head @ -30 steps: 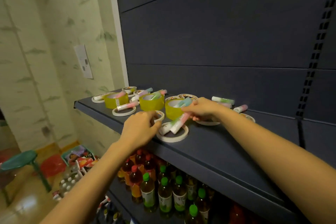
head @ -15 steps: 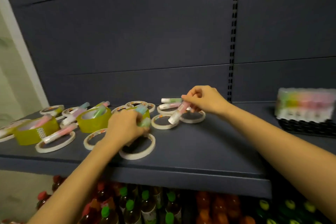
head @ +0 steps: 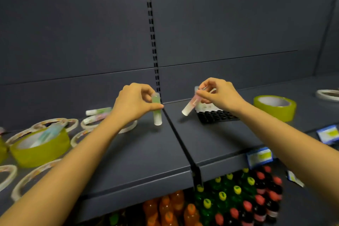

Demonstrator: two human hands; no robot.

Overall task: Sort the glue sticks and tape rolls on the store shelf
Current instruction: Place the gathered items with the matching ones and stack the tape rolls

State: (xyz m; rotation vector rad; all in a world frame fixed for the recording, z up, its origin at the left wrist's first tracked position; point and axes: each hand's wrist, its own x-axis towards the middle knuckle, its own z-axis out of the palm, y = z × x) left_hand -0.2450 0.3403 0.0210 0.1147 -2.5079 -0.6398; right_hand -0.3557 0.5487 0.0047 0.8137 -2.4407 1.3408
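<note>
view: head-worn | faces: forward, slightly down — at dark shelf (head: 139, 152) | range: near | single view

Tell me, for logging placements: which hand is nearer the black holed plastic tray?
Right. The right hand is just above the black holed plastic tray; the left hand is to its left, beyond the shelf seam.

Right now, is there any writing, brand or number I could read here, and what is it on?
No text is legible.
Blurred print: the price tags on the shelf edge.
Blurred print: the green glue stick and the pink glue stick.
Blurred labels: the bottles below.
</note>
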